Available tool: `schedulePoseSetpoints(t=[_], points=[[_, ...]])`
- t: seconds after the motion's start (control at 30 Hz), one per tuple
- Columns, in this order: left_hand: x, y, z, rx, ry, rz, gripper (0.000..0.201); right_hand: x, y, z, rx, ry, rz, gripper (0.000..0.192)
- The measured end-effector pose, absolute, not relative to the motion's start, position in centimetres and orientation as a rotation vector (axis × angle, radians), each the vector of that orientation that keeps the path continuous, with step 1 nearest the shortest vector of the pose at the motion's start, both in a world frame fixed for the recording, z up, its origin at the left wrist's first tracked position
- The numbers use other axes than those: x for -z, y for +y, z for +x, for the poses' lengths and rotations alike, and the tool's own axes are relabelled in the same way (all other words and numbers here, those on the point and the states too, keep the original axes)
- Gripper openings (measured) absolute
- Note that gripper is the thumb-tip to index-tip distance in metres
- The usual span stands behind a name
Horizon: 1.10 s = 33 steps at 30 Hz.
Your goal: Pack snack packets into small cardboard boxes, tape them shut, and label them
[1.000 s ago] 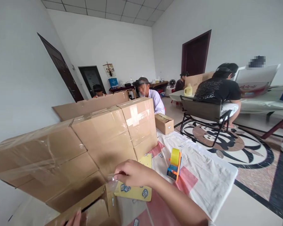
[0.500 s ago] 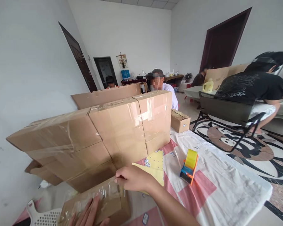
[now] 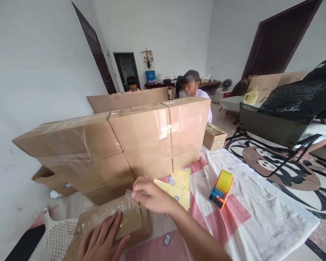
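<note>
Low at the near edge of the table: a small box point(image 3: 116, 224), long axis running left to right, a strip of clear tape point(image 3: 116, 212) stretched along its top. Left hand point(image 3: 101, 241) flat on the lid, fingers spread and extended, palm pressing down, gripping nothing. Right hand point(image 3: 150, 195) at the box's right end, thumb and forefinger narrowed to a pinch on the free end of the tape, directly above the far right corner. Tape thus lying leftward from the right fingertips, toward the left hand; the right hand nearer the loose end, the left nearer the box's middle. Just right of the pinch, touching the box edge or close to it, a yellow sheet point(image 3: 178, 188) on the patterned cloth point(image 3: 250, 217). Further right, well apart from both hands, a tape gun point(image 3: 221, 185) resting on its side. Behind the small box, a wall of taped cartons point(image 3: 141, 141); a white perforated basket point(image 3: 57, 235) at lower left. Other people seated further back, none reaching here. Against half a second ago: left hand further onto the lid, more of the palm showing; right hand a little higher and nearer the box corner, same pinch kept; view swung slightly, cartons and tape gun unmoved on the table.
</note>
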<state>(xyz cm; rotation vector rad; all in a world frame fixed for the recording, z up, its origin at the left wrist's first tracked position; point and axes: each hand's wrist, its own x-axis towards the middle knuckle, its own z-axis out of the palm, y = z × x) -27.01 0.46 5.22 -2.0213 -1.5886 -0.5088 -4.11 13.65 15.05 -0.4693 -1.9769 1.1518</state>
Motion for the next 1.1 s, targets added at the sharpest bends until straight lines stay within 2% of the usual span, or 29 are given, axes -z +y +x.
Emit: schedulePoseSetpoints(t=[0.1, 0.17, 0.23, 0.37, 0.53, 0.7, 0.9, 1.0, 1.03, 1.1], points=[[-6.6, -0.1, -25.5, 0.522, -1.685, -1.994, 0.068, -16.0, 14.0, -3.1, -1.383, -1.685, -0.221, 0.038], [-7.3, -0.4, -24.6, 0.501, -1.744, -1.982, 0.068, -16.2, 14.5, -2.7, -1.389, -1.617, -0.219, 0.042], [-7.6, -0.6, -24.1, 0.495, -1.781, -1.976, 0.070, -16.0, 14.9, -2.7, -1.274, -1.756, -0.334, 0.040], [-7.6, -0.9, -24.0, 0.520, -1.824, -1.976, 0.070, -14.7, 14.4, -4.4, -0.825, -2.289, -0.614, 0.030], [-7.7, -0.9, -23.8, 0.560, -1.807, -2.002, 0.052, -13.2, 13.4, -6.9, -0.464, -2.564, -0.716, 0.020], [-7.8, -1.0, -23.4, 0.534, -1.770, -1.982, 0.040, -12.8, 13.3, -7.3, -0.440, -2.536, -0.827, 0.013], [-7.6, -0.9, -23.4, 0.542, -1.762, -1.974, 0.038, -12.4, 13.1, -7.6, -0.457, -2.464, -0.907, 0.015], [-7.6, -0.9, -23.5, 0.551, -1.772, -1.977, 0.038, -12.5, 12.9, -7.8, -0.463, -2.467, -0.941, 0.009], [-7.6, -0.9, -23.4, 0.551, -1.778, -1.979, 0.038, -12.6, 12.8, -7.8, -0.455, -2.452, -0.973, 0.021], [-7.7, -1.0, -23.4, 0.544, -1.787, -1.979, 0.038, -12.7, 12.9, -7.9, -0.434, -2.391, -1.079, 0.068]])
